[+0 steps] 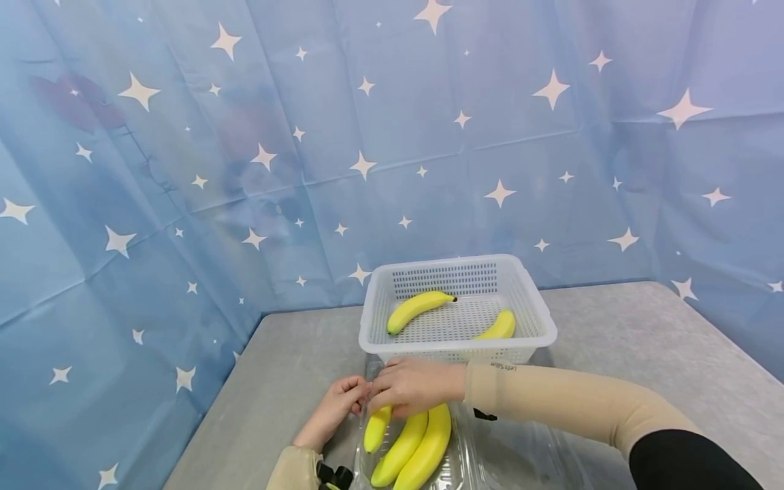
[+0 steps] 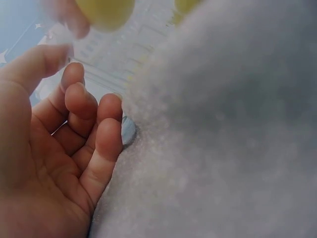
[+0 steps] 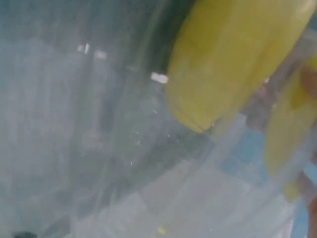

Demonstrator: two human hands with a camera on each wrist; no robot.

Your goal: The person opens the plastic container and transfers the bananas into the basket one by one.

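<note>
My right hand [image 1: 416, 386] reaches over a clear plastic clamshell box [image 1: 462, 452] and grips a yellow banana [image 1: 378, 430] by its far end. In the right wrist view the held banana [image 3: 287, 129] shows at the right edge, with a fingertip against it. Two more bananas [image 1: 422, 449] lie side by side in the box, right of the held one. Beside the box's far left corner is my left hand [image 1: 338, 406], near the right fingertips. The left wrist view shows the left hand [image 2: 64, 134] with loosely bent fingers and nothing visible in them.
Behind the box stands a white perforated basket [image 1: 456, 346], with one banana [image 1: 419, 309] at its left and another banana [image 1: 499, 327] at its right, partly hidden by the rim. The grey table [image 1: 294, 354] meets a blue star-patterned curtain [image 1: 318, 204] at the back and left.
</note>
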